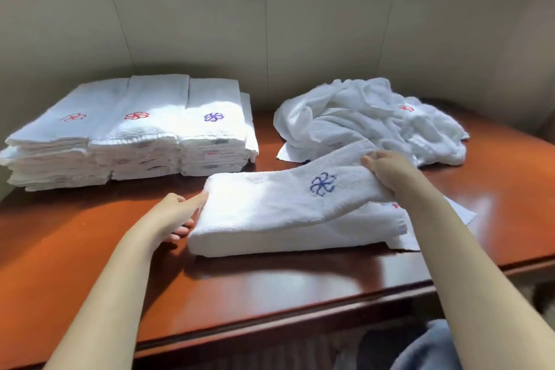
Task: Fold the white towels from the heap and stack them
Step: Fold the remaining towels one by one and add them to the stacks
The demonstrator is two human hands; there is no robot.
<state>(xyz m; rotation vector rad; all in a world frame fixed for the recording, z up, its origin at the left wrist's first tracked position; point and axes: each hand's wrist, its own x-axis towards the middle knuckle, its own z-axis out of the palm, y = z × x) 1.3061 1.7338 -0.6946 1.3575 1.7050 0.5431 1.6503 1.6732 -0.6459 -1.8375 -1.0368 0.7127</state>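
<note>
1. Because the folded towel (270,204) is a long strip, each end gets its own grip. The left hand (177,213) pinches the 9 o'clock end, thumb on top and fingers curled below. The right hand (387,171) clasps the raised 3 o'clock end.
2. It lies at the centre of the worktop (75,234), blue emblem (322,184) facing up. I judge it is held this way for a last fold or for carrying over.
3. The stacks (129,132) sit at 10 o'clock in three columns against the wall (300,39), emblems up. That keeps them squared and out of the folding area.
4. The heap (369,120) lies crumpled at 2 o'clock, just beyond the right hand and so within easy reach.
5. Hard to make out:
   - A thick white layer lies under the held strip, with a red mark (395,206) at its 3 o'clock end. I cannot tell whether it is a second towel or part of the same one.
   - The right forearm covers a thin flat edge poking out there.
   - The left fingertips are tucked out of sight.
   - The number of towels left in the heap cannot be counted.
   - Bluish cloth (432,348) at 5 o'clock is cut off by the frame.
</note>
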